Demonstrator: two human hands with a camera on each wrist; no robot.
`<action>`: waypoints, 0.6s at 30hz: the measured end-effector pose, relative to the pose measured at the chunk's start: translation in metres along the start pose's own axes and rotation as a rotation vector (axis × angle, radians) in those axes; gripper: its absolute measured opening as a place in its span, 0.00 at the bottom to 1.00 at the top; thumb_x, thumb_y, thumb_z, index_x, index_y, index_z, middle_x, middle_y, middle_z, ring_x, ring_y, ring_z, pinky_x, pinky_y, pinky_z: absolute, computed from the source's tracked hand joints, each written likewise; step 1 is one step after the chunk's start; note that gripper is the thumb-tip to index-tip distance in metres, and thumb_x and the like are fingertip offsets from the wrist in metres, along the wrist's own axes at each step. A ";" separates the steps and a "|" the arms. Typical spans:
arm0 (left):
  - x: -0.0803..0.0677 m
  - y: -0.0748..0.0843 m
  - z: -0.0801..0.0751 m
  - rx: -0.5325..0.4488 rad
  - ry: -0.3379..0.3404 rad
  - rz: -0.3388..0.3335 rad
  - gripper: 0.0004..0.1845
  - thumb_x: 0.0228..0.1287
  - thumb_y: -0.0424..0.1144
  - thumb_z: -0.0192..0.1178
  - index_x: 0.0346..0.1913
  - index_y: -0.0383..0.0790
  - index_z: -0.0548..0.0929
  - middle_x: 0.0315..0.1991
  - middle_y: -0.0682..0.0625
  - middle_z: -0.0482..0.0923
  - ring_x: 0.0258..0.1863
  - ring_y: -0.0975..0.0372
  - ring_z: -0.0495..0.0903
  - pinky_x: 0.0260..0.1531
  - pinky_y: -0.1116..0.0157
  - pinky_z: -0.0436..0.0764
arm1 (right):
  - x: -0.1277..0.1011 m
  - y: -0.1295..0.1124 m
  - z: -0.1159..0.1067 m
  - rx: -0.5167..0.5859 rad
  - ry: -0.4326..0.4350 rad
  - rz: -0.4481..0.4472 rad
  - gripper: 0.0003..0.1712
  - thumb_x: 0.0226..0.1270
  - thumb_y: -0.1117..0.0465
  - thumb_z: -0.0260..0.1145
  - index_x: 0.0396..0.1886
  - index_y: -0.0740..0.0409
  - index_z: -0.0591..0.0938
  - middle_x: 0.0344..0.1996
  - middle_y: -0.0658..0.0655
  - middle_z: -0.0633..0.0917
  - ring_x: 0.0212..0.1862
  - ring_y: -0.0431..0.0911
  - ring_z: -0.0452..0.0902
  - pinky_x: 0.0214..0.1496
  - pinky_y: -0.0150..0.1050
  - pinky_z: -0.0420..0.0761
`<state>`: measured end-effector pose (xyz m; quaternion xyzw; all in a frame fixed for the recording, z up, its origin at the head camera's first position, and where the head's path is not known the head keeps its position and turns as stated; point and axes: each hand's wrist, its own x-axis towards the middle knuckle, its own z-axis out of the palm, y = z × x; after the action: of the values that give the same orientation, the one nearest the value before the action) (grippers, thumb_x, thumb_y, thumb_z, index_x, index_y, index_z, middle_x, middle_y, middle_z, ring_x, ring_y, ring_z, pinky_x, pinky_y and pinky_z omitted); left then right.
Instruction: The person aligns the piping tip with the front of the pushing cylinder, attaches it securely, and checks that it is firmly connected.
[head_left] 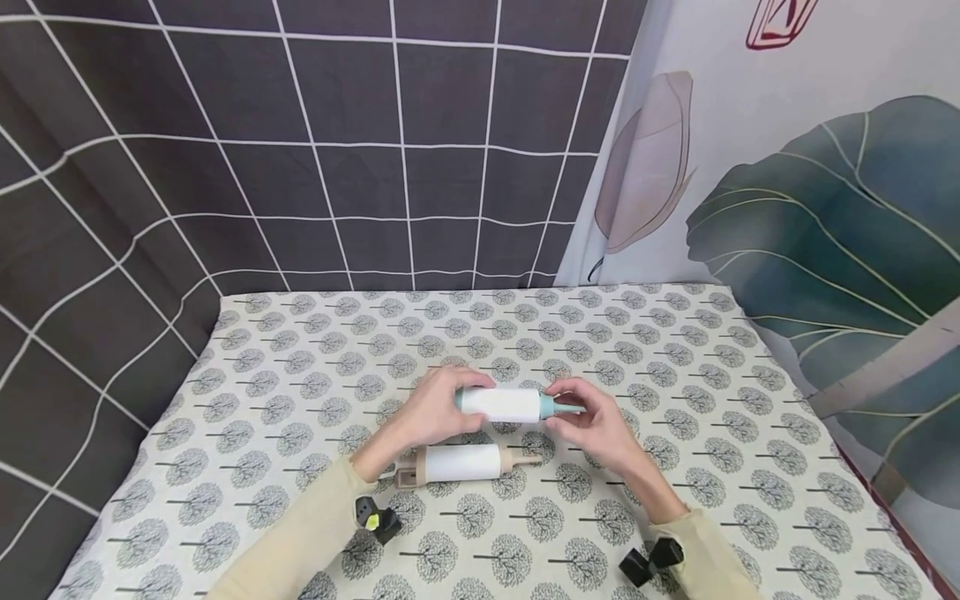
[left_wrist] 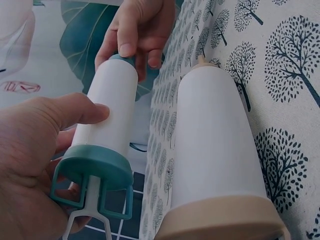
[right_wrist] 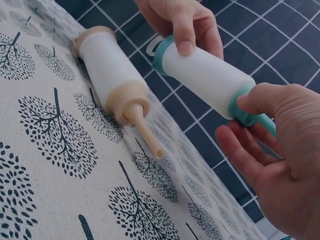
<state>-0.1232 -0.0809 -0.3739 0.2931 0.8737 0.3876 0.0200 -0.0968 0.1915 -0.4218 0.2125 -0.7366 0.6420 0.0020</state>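
Note:
Both hands hold a white tube with teal ends point(head_left: 501, 404) level, a little above the table. My left hand point(head_left: 438, 400) grips its plunger end, thumb lying along the white barrel point(left_wrist: 107, 115). My right hand point(head_left: 581, 412) pinches the teal nozzle end point(right_wrist: 245, 112), thumb on the collar and fingers curled beneath. A second white tube with beige ends point(head_left: 457, 463) lies on the cloth just in front of the held one, its nozzle point(right_wrist: 145, 132) pointing right. In the left wrist view the beige tube point(left_wrist: 215, 165) lies close beside the teal one.
A tablecloth with a tree print point(head_left: 675, 375) covers the table. A dark curtain with a white grid point(head_left: 337, 150) hangs at the back and left. A leaf-print curtain point(head_left: 810, 217) hangs at the right. Black wrist camera mounts point(head_left: 375, 518) point(head_left: 651, 560) sit on both sleeves.

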 end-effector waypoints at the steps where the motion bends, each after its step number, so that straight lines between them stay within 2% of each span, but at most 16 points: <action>1: 0.000 0.000 0.000 0.000 0.001 0.003 0.25 0.47 0.31 0.75 0.53 0.37 0.85 0.49 0.48 0.85 0.44 0.56 0.80 0.45 0.55 0.78 | 0.000 0.000 0.000 -0.004 0.003 0.003 0.23 0.54 0.79 0.69 0.52 0.70 0.77 0.53 0.70 0.77 0.53 0.50 0.79 0.54 0.43 0.81; 13: 0.001 0.001 0.001 -0.003 0.000 0.006 0.25 0.47 0.30 0.75 0.53 0.36 0.85 0.50 0.46 0.84 0.43 0.55 0.81 0.45 0.55 0.79 | -0.001 -0.001 0.001 -0.050 0.053 0.107 0.19 0.61 0.71 0.70 0.52 0.68 0.80 0.47 0.67 0.82 0.41 0.51 0.84 0.42 0.44 0.85; 18: 0.000 0.003 0.000 0.001 0.002 -0.013 0.25 0.47 0.30 0.75 0.52 0.38 0.86 0.51 0.47 0.84 0.44 0.55 0.81 0.46 0.56 0.79 | 0.000 -0.002 0.002 -0.053 0.059 0.149 0.18 0.65 0.68 0.69 0.52 0.71 0.79 0.43 0.66 0.84 0.37 0.52 0.85 0.42 0.45 0.86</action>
<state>-0.1217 -0.0787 -0.3718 0.2872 0.8758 0.3873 0.0217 -0.0959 0.1900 -0.4204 0.1382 -0.7667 0.6266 -0.0184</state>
